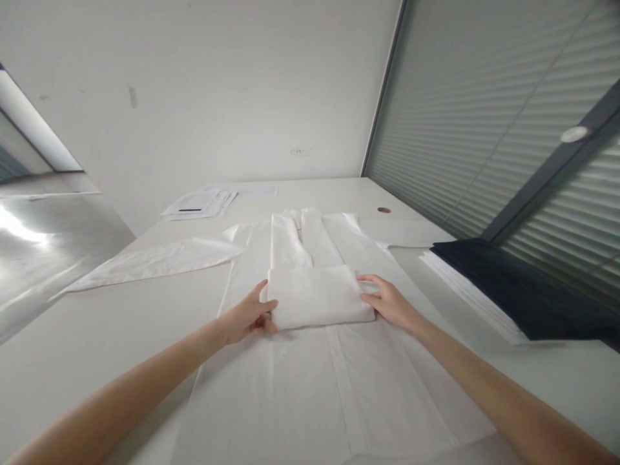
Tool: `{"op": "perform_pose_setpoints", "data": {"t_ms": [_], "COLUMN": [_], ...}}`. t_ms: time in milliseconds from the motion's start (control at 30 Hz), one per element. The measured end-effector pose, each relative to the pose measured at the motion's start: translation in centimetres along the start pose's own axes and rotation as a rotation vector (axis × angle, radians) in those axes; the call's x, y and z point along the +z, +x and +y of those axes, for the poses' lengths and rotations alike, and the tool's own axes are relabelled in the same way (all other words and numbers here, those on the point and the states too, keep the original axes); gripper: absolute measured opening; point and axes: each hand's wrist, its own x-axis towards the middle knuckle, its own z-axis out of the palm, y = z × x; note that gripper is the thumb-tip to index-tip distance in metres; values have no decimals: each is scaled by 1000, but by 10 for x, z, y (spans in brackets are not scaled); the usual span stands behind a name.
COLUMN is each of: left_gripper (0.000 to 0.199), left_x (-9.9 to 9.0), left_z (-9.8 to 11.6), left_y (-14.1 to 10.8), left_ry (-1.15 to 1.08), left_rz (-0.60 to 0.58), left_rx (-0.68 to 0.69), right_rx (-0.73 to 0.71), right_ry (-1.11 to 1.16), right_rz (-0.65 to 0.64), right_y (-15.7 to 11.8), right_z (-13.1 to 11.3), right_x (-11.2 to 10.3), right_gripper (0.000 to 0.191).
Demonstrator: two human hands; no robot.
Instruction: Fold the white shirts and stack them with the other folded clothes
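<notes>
A white shirt (300, 400) lies spread on the white table, its button placket running toward me and its sleeves (159, 261) reaching out to both sides. On top of it rests a folded white garment (317, 297), its near part doubled into a flat rectangle and two long strips (287, 242) stretching away from me. My left hand (249, 313) grips the rectangle's left edge, thumb on top and other fingers lower down. At the right edge, my right hand (387, 302) pinches the cloth between thumb and fingers. Some fingertips are hidden by the fabric.
Stacked white cloth with a dark blue folded piece (518, 284) over it sits at the table's right side. Papers (201, 203) with a black pen-like object lie at the back left. A round hole (384, 210) is near the back right, beside window blinds (484, 129).
</notes>
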Motion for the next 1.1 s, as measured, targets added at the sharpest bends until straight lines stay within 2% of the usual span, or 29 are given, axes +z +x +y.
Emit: {"op": "perform_pose_setpoints", "data": {"t_ms": [100,233,300,433,600,767,867,1000,1100], "left_gripper": [82,78,79,78,63,71,75,68,70], "left_x": [1,0,-1,-8,-20,-29,-34,-39,-39], "left_z": [2,4,3,3,10,23,27,30,33], "left_y": [-2,1,6,22,48,68,74,74,75], "left_ry": [-67,-54,-25,42,71,-37,-63,-80,-79], "left_rz": [-63,-90,-22,202,285,252,194,92,69], "left_rx": [-18,-24,-21,69,142,131,83,25,-11], "right_rx": [7,10,9,6,29,186,198,213,198], "right_ry": [-3,-7,-13,-26,-13,64,89,94,96], "right_rz": [4,12,29,83,168,137,121,121,121], "right_y": [0,0,0,2,19,43,52,60,62], "right_z": [0,-1,-1,0,-4,-12,-14,-12,-10], "right_x": [1,1,2,2,1,-3,-4,-2,0], "right_gripper": [45,46,45,40,25,22,18,20,20]}}
